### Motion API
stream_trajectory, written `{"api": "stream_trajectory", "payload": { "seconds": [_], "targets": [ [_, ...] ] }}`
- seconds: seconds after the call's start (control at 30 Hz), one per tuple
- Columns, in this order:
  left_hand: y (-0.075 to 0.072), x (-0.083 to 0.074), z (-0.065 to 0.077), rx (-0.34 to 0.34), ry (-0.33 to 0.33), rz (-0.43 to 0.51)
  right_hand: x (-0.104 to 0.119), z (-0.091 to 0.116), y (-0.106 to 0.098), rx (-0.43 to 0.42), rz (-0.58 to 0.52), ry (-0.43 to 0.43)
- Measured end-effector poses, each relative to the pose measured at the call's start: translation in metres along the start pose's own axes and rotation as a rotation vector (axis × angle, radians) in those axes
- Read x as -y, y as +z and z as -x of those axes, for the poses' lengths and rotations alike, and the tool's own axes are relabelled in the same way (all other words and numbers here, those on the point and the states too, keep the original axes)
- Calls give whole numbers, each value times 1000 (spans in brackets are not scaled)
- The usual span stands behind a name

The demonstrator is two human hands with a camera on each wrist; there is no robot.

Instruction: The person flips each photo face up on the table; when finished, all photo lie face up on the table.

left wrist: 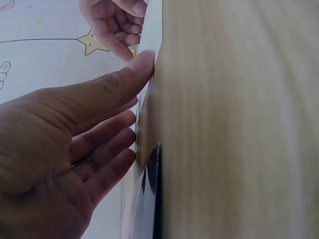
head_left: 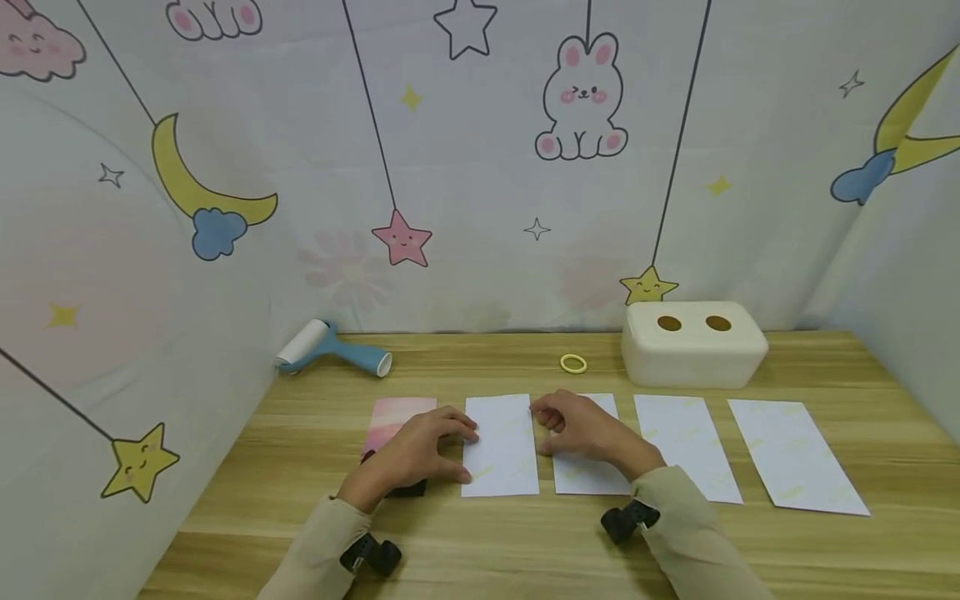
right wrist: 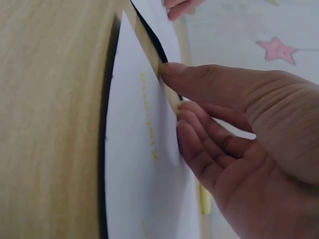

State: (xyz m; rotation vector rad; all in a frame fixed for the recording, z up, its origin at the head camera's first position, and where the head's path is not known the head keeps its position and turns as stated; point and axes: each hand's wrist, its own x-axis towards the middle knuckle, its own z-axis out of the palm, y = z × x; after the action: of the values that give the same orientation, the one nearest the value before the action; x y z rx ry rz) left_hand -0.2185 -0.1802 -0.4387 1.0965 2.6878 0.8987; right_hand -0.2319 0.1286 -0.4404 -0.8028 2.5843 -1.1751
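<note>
I log one white card (head_left: 501, 446), flat on the table (head_left: 525, 550) between both hands, long axis running front to back: left hand (head_left: 416, 446) nearer, loosely spread, touching its left edge; right hand (head_left: 583, 425) loosely curled, beside its right; neither gripping.

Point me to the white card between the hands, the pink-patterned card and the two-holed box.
White card (head_left: 500, 446), head view: middle of its face.
Pink-patterned card (head_left: 390, 419), head view: its uncovered upper part.
Two-holed box (head_left: 690, 363), head view: front wall.
</note>
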Motion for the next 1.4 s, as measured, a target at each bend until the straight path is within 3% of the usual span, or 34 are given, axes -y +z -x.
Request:
{"api": "stream_trajectory", "payload": {
  "seconds": [0.53, 0.7, 1.03, 1.4],
  "targets": [
    [0, -1, 1, 1, -7, 6, 3, 1, 2, -28, 52, 28],
    [0, -1, 0, -2, -1, 4, 6, 2, -1, -18, 90, 1],
    [-1, -1, 1, 6, -4, 1, 2, 0, 1, -6, 74, 2],
    [0, -10, 0, 85, -62, -51, 2, 0, 1, -9, 78, 15]
  ]
}}
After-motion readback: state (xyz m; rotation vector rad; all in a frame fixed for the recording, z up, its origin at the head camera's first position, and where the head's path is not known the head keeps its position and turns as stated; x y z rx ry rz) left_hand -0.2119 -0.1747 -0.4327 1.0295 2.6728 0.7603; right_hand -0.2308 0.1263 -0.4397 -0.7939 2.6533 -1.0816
